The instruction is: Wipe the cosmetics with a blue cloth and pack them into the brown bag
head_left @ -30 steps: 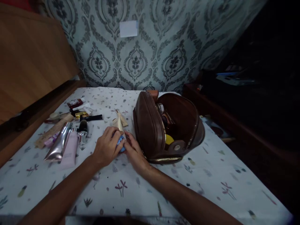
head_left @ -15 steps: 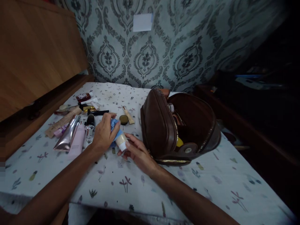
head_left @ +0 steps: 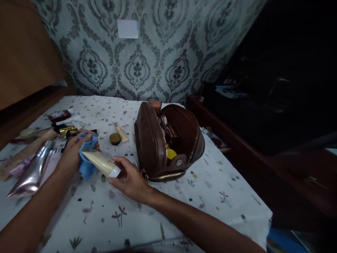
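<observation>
My right hand (head_left: pixel 130 181) grips a cream-coloured squeeze tube (head_left: pixel 101 163) by its white cap, thumb and fingers on either side. A blue cloth (head_left: pixel 88 165) is bunched in my left hand (head_left: pixel 70 153), closed around it at the tube's flat end. Just beyond the tube lie a small round jar with an olive-gold lid (head_left: pixel 115 138) and a slim beige tube (head_left: pixel 121 132). To the right stands a brown toiletry bag (head_left: pixel 150 140), unzipped, with a yellow round item (head_left: pixel 171 154) and other small containers inside.
Left of my left hand lie a shiny pink metallic tube (head_left: pixel 33 177), a dark red bottle (head_left: pixel 59 116) and several other cosmetics. A patterned white cloth (head_left: pixel 147 218) covers the table. A wooden cabinet (head_left: pixel 26 56) rises at the left; patterned wallpaper (head_left: pixel 137 66) is behind.
The view has swung to the right. The tube's body now shows outside the blue cloth, where before the cloth wrapped most of it. My hands are further apart.
</observation>
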Demonstrator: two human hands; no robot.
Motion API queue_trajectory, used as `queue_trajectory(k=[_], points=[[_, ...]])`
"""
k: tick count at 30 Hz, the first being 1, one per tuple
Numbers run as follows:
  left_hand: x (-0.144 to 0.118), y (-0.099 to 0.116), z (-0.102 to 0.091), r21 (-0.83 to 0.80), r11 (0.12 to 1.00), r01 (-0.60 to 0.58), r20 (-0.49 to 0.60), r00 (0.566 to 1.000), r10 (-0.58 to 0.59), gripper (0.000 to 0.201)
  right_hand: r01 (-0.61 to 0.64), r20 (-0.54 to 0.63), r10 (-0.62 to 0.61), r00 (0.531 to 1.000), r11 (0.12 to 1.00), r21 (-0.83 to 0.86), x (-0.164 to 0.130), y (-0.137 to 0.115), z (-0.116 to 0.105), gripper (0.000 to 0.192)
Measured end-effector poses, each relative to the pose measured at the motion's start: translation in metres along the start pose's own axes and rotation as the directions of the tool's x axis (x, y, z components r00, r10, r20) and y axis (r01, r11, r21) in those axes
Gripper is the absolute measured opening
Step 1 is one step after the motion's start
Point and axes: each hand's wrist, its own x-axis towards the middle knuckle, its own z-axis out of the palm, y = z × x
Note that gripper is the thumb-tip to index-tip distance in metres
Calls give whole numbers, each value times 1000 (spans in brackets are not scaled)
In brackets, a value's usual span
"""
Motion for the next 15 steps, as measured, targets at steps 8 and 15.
queue_trajectory(k=[8,15], points=[[9,-6,-20,222,965,138,194,964,-182,51,290,-75,-332,940,896,-337,-4,-4,-7,43],[8,-10,-7,195,980,31,36,999,-38,49,-13,-166,4,986,999,-51,-3,-6,-4,52]])
